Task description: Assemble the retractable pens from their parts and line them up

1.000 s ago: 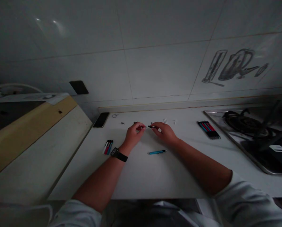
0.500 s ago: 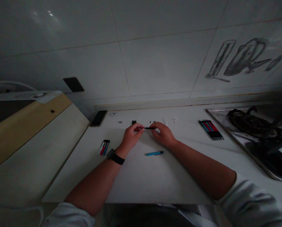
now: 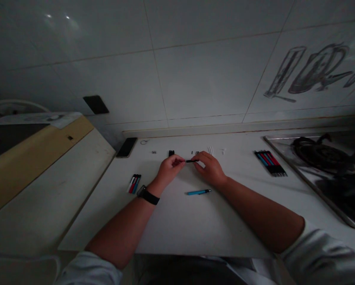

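Between my two hands, a slim black pen part [image 3: 191,161] is held level above the white counter. My left hand [image 3: 169,168] pinches its left end, and my right hand [image 3: 209,168] grips the right end between thumb and fingers. The fingertips hide both ends. A blue pen [image 3: 199,192] with a dark tip lies on the counter just below the hands. Behind them are small black pieces [image 3: 171,152], thin white sticks [image 3: 210,151] and tiny metal bits [image 3: 154,152].
At left lie several pen barrels [image 3: 134,183] and a phone [image 3: 126,147]. A row of coloured pens [image 3: 270,163] sits at right, beside a gas stove [image 3: 323,158]. A tiled wall [image 3: 201,87] closes off the back; a pale board [image 3: 46,174] stands at far left.
Both hands still hold the black pen part in nearly the same pose. The whole view has shifted slightly, so things appear a little further right.
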A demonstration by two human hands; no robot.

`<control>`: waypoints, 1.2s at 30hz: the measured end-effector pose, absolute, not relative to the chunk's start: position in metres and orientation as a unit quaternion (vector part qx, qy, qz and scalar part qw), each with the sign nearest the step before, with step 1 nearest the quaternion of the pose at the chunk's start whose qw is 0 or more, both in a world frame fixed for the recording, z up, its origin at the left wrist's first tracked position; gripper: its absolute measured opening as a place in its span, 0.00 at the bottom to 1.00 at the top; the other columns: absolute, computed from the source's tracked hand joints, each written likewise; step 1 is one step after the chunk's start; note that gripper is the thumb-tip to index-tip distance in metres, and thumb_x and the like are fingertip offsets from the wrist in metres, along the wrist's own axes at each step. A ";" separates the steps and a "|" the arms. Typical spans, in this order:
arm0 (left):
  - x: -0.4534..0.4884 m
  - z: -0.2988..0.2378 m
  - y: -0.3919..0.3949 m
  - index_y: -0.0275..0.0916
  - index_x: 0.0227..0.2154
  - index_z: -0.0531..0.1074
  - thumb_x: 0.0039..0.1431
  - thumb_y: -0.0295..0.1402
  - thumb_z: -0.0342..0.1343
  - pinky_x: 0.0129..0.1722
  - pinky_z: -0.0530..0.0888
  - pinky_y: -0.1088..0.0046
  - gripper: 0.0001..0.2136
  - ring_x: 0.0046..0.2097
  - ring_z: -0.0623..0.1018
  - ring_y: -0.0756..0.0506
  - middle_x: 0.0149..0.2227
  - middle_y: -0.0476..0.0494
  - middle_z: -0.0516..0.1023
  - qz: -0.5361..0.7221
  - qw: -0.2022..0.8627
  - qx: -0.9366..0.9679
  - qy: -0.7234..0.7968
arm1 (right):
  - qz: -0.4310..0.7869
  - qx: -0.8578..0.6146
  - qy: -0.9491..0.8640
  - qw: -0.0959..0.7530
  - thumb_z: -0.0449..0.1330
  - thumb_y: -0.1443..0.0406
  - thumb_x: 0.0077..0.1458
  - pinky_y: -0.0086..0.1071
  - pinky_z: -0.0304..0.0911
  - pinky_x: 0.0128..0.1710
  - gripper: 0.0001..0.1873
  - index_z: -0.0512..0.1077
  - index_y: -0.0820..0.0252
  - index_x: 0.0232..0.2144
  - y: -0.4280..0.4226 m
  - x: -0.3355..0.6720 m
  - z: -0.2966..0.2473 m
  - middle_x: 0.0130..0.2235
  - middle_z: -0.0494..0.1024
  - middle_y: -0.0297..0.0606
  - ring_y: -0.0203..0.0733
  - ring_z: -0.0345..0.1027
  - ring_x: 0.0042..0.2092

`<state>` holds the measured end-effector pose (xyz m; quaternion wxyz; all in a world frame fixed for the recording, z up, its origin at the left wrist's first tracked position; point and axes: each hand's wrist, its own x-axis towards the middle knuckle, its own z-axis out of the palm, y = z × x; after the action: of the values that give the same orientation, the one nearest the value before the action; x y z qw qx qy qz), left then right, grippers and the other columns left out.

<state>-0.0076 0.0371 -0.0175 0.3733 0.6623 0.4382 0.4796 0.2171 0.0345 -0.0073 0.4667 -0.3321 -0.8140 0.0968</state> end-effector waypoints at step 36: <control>-0.006 -0.010 0.033 0.39 0.36 0.77 0.60 0.33 0.63 0.39 0.74 0.71 0.04 0.37 0.79 0.47 0.35 0.47 0.81 0.452 0.350 0.684 0.452 | 0.264 -0.405 -0.758 0.437 0.61 0.58 0.61 0.35 0.70 0.40 0.10 0.74 0.55 0.43 0.037 0.218 -0.018 0.37 0.81 0.37 0.42 0.76 0.38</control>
<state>-0.0062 0.0333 -0.0102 0.3502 0.6842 0.4522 0.4525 0.2175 0.0374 -0.0180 0.4374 -0.4049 -0.7584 0.2635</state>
